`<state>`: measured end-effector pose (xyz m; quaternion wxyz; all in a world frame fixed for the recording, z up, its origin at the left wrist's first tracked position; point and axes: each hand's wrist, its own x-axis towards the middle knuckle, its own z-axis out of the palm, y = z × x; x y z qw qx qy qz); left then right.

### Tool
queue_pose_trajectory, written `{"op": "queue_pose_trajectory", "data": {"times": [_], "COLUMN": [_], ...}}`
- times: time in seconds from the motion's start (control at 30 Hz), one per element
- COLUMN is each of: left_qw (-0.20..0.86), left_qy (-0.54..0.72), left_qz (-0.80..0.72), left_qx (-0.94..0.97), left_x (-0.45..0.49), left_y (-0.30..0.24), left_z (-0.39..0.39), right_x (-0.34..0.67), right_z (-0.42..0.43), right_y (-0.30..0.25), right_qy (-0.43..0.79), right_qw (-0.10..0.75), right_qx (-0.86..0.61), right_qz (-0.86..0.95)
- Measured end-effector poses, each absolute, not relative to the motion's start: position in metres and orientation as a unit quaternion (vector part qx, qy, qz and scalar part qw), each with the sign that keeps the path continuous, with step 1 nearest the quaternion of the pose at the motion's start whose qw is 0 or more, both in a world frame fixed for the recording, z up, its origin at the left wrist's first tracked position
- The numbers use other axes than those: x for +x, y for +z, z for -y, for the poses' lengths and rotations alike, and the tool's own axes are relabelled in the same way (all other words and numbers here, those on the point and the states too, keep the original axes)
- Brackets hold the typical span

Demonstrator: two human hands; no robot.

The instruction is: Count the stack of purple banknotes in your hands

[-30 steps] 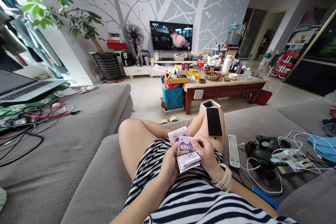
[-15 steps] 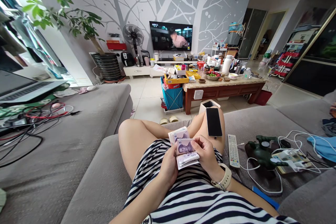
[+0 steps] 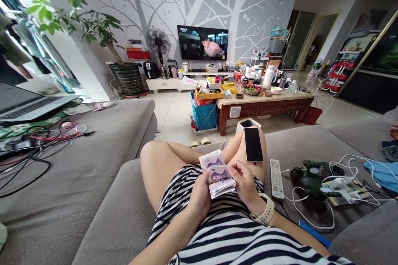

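Observation:
A folded stack of purple banknotes (image 3: 221, 186) marked 5 rests above my lap, fanned into an upper and a lower part. My left hand (image 3: 200, 195) grips the stack at its left side, thumb on top. With thumb and fingers pinched, my right hand (image 3: 244, 180) holds the right edge of one banknote in the middle. A cream watch (image 3: 266, 210) is on my right wrist. The smartphone (image 3: 253, 144), its screen dark, lies on my right leg beyond the right hand. Fingers under the notes are hidden.
Right of my leg on the grey sofa (image 3: 124, 211) lie a remote control (image 3: 276, 179), a dark green figure-shaped holder (image 3: 314, 180) and a power strip (image 3: 348, 190) with white cables. A laptop (image 3: 27, 101) and tangled cables sit at left. Ahead stands a crowded coffee table (image 3: 264, 109).
The middle banknote under my right thumb has bent and shifted slightly, its right edge lifting a little. My left hand stays in place on the stack.

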<state>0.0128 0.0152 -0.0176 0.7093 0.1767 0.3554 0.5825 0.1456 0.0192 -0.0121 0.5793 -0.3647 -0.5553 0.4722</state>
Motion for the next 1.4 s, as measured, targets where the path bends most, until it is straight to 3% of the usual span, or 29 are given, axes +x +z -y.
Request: {"op": "queue_pose_trajectory", "data": {"times": [1.4], "left_qw": [0.708], "left_qy": [0.580], "left_qz": [-0.371], "left_qx": [0.159], "left_x": [0.014], "left_y": [-0.009], "left_z": [-0.009], "right_x": [0.145], "right_z": [-0.026], "right_y": [-0.020], "right_qy": [0.447], "right_qw": [0.575], "right_qx": [-0.415], "right_qz": [0.545]}}
